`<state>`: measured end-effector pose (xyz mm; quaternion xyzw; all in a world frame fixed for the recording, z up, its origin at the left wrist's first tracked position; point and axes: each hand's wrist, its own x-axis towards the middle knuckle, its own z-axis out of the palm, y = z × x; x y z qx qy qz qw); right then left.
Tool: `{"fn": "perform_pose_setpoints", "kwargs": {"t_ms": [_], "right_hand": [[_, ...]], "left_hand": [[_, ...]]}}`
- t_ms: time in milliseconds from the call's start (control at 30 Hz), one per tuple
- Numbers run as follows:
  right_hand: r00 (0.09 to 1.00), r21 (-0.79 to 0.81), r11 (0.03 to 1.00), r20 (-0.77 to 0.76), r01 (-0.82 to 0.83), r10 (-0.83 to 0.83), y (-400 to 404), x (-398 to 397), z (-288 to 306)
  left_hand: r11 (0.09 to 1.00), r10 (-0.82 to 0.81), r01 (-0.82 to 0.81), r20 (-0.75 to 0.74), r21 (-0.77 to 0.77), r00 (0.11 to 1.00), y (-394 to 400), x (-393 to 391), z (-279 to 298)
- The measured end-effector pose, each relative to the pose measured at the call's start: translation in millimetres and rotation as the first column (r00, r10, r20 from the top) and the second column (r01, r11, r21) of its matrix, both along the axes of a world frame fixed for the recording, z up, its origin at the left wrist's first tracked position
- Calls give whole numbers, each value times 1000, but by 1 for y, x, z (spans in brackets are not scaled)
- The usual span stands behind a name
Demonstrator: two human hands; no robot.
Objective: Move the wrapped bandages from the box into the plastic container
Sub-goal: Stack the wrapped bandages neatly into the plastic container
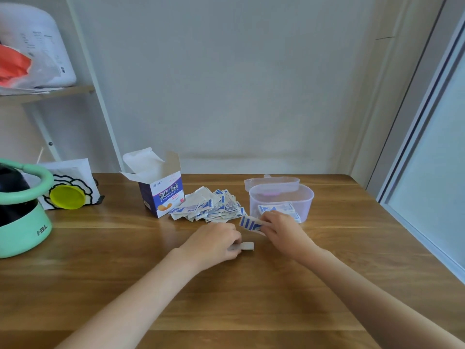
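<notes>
Here, one open cardboard box (161,195) is seen standing upright on the wooden desk (226,298), its top flaps raised; it is printed in dark blue and white with a picture of a tan bandage. Just to the right of the box, touching its lower front corner, one loose pile of wrapped bandages (208,206) is spread on the desk; the single wrappers cannot be counted. They are small flat paper packets, white to cream with blue print.

One clear plastic container (281,201) is placed to the right of the box, beyond the pile, and a small stack of wrapped bandages (276,210) is seen lying flat inside it. One clear lid (271,183) is propped behind the container.

Two hands are seen. A fanned bundle of wrapped bandages (250,224) is held in the grip of the right hand (281,229), just in front of the container and in front and to the right of the box. A small pale packet (245,246) is pinched in the grip of the left hand (214,241), low over the desk in front of the box; whether it touches the desk cannot be told.

Far to the left of the box, one mint-green and black appliance (22,222) and one yellow cap (67,197) are seen.
</notes>
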<state>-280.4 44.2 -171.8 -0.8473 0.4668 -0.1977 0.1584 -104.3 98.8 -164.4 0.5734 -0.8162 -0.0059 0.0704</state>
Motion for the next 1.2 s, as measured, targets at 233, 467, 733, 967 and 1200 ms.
{"fn": "perform_pose_setpoints", "kwargs": {"t_ms": [233, 467, 733, 967, 1200], "right_hand": [[869, 412, 911, 458, -24, -185, 8, 20, 13], [700, 625, 694, 671, -357, -244, 18, 45, 21], [891, 345, 924, 454, -166, -10, 14, 52, 37], [971, 62, 994, 230, -85, 69, 12, 41, 29], [986, -86, 988, 92, -131, 139, 15, 45, 21]], "left_hand": [[877, 470, -351, -743, 330, 476, 1, 24, 8], [780, 589, -251, -808, 574, -15, 4, 30, 10], [922, 375, -235, -554, 309, 744, 6, 29, 15], [916, 394, -302, -453, 263, 799, 6, 45, 10], [913, 396, -275, -493, 301, 775, 6, 39, 9]]}}
